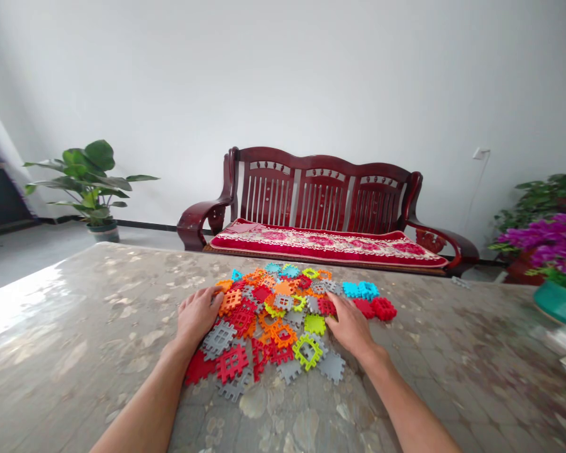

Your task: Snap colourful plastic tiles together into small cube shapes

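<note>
A heap of flat, notched plastic building tiles in red, orange, grey, lime and blue lies on the marbled table. My left hand rests palm down on the heap's left edge, fingers spread over orange and grey tiles. My right hand lies flat on the heap's right side, fingertips touching a red tile next to a lime one. Neither hand grips a tile. A short row of joined blue and red tiles sits at the far right of the heap.
A dark red wooden bench with a red floral cushion stands behind the table against the white wall. A leafy potted plant is at the left. Purple flowers in a teal pot stand at the table's right edge.
</note>
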{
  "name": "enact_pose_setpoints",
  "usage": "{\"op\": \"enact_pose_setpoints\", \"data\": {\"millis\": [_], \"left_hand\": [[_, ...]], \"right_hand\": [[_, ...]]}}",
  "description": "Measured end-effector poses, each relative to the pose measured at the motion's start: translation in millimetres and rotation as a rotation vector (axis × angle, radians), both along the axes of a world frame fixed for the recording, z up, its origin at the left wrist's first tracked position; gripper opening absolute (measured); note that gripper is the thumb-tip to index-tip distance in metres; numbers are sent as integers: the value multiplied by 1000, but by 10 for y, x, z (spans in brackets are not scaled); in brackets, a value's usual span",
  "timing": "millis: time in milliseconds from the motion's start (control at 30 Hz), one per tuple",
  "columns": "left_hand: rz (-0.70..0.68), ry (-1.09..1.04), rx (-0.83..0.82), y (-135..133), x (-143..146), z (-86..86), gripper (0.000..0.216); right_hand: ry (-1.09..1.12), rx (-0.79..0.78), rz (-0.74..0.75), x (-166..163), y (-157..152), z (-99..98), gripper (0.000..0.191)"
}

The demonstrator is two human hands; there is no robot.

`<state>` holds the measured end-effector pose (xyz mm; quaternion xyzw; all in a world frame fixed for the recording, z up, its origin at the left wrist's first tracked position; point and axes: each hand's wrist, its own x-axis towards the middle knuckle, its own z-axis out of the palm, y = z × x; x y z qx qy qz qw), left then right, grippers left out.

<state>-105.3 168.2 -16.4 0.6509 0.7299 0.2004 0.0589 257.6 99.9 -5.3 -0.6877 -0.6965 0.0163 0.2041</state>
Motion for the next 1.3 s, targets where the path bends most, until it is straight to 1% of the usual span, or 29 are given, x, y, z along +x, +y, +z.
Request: {"op": "enact_pose_setpoints", "data": {"millis": [300,500,633,800,867,933,1067,1200,1300], "left_hand": [[-4,-9,14,5,-2,-10,45],[-25,-17,34,10,0,-3,43],[-31,-9,31,7,2,3,45],[-32,4,19,12,-10,-8,45],[-33,3,23,14,-16,-11,45],[-34,0,30,14,-19,-9,45],[-33,7,35,15,-18,-2,45],[-22,10,49,26,-22,-18,44],[-24,14,50,39,-36,-36,44]], "right_hand": [[44,-36,10,25,10,61,59],[57,-50,34,71,70,2,58],[78,-46,50,69,87,-30,60],[179,-1,67,116,92,-29,62],[221,15,91,221,100,3,61],[259,37,83,401,105,54,61],[328,98,-48,911,91,139,62],[343,123,-147,1368,48,94,65],[350,117,-197,1571,14,24,66]]}}
